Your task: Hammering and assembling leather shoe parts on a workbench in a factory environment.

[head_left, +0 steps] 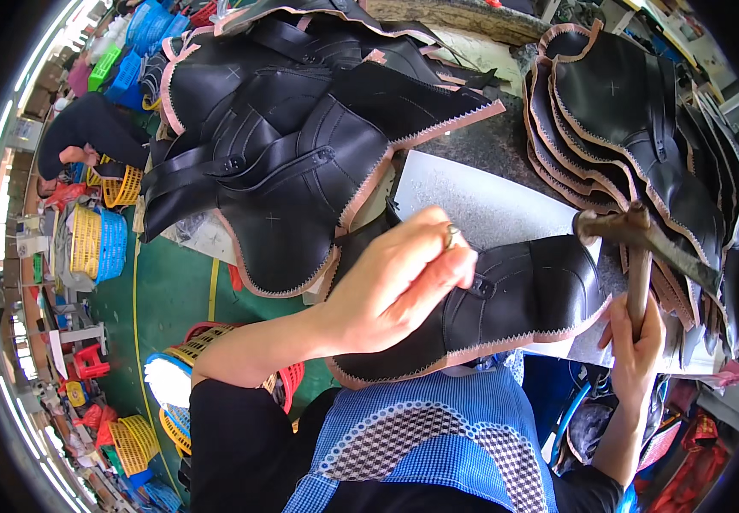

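Your left hand (395, 291) is curled into a near-fist over the black leather piece (528, 295), with a small metal bit (452, 233) showing at its top; whether that is a ring or the end of a tool gripped inside, I cannot tell. Your right hand (639, 350) is wrapped firmly around the handle of the hammer (640, 278), whose head overlaps the leather's right end in this view, though its height above the work is hard to judge. The leather lies along the near side of the bench in front of you, partly over the white board (489, 201), its pale zigzag-stitched edging (549, 336) toward your apron (429, 436). This looks like a striking step near the strap end (481, 285), just beside your left fingers. If so, press the leather flat, check that the spot to be struck has the board fully beneath it, and hold any tool upright. Aim for a square, measured tap, with your knuckles well out of the hammer's path; a slanted blow could dent the smooth leather or catch a finger. Mind the left pile (275, 171) and the right stack (613, 103) when you swing, since both sit close to the work.
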Demonstrator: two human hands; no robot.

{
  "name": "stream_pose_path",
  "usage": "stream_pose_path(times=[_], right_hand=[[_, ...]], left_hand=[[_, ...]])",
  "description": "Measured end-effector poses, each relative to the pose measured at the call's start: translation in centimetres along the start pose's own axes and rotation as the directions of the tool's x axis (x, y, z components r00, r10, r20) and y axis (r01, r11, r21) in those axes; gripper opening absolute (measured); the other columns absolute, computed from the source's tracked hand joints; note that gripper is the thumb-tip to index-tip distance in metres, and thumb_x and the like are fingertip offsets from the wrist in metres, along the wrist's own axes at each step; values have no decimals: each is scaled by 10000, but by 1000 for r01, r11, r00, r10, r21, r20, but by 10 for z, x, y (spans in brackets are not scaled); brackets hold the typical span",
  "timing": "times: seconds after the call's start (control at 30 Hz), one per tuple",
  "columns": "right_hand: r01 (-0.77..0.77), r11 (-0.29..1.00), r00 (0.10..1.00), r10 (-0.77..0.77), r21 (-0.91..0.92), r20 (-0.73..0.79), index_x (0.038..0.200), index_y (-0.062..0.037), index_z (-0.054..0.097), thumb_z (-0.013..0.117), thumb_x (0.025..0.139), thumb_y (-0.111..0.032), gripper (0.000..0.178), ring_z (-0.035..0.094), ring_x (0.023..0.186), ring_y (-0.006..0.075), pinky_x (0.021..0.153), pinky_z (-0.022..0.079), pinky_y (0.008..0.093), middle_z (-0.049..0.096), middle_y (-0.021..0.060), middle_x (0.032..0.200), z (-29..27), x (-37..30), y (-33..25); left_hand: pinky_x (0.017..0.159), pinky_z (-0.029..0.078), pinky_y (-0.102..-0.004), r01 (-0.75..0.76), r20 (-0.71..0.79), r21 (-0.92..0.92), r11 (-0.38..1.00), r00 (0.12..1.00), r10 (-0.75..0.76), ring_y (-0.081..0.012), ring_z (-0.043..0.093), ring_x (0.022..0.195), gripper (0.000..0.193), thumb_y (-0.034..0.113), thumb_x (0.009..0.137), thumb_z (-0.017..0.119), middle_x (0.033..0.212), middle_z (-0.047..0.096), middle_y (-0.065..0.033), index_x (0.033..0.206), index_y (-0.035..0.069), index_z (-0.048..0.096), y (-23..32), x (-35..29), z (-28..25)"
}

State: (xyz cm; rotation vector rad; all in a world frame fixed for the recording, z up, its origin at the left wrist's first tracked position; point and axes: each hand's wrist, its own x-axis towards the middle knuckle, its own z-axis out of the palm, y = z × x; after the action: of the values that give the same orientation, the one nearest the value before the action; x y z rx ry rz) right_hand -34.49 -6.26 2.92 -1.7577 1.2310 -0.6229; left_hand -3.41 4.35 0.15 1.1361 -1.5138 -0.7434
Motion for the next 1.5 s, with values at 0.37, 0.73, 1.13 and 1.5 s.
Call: stream_pose_path(times=[0.37,0.73,1.13,1.5], right_hand=[[-41,973,926,122,-227,357,982,28,532,608,932,-72,136,597,558,247,525,442,357,576,142,647,19,-47,17],[112,946,963,-27,-303,270,981,-5,530,563,965,-112,113,492,514,122,471,342,319,480,74,595,20,-46,19],[53,979,976,-9,-197,218,1045,64,615,609,943,-109,200,599,576,186,546,456,339,627,99,677,16,-43,2],[-48,998,993,45,30,105,888,-12,532,568,1010,-235,257,472,504,59,456,335,229,495,-13,582,15,-42,15]], left_hand=[[770,619,-303,284,138,-116,952,954,-268,-206,738,876,160,100,1038,537,947,693,-123,1046,-53,584,-58,-18,34],[707,600,-294,149,140,72,986,978,-158,-207,740,823,108,83,997,598,917,704,-109,1023,-21,607,-54,-18,37],[600,558,-326,166,-10,287,943,985,-170,-232,720,680,165,166,998,606,731,680,-100,953,10,582,-53,-19,52],[593,566,-286,183,-15,224,957,983,-184,-209,749,727,126,109,1011,587,812,719,-113,960,-5,570,-58,-17,50]])
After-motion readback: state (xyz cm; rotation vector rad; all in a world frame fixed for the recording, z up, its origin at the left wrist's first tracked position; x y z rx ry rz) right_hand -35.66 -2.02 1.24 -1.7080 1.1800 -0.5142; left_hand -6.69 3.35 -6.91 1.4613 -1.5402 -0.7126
